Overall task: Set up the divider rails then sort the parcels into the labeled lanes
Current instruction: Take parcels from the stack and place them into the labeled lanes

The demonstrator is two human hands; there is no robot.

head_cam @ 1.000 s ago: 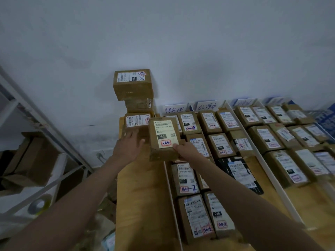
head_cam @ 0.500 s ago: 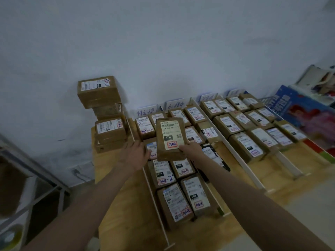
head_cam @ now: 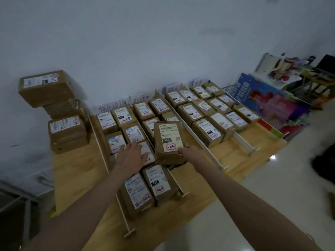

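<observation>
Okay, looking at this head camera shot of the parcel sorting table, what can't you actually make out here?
- Head view: the right hand fingers are hidden behind the held parcel, so the grip is unclear.
- Parcels under the left hand are covered by it.
- Printed text on most shipping labels is too small and blurred; the far lane signs are unreadable.
- The clutter at far right is blurred.
- The metal rack is cut off by the left edge.

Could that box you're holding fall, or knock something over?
It might. The right hand holds the raised parcel only at its near bottom corner, so that small grip could slip and drop it onto the parcels in the lanes. The open left hand is stretched over the sorted parcels and could nudge them. The leaning stack at the far left looks easy to bump over.
</observation>
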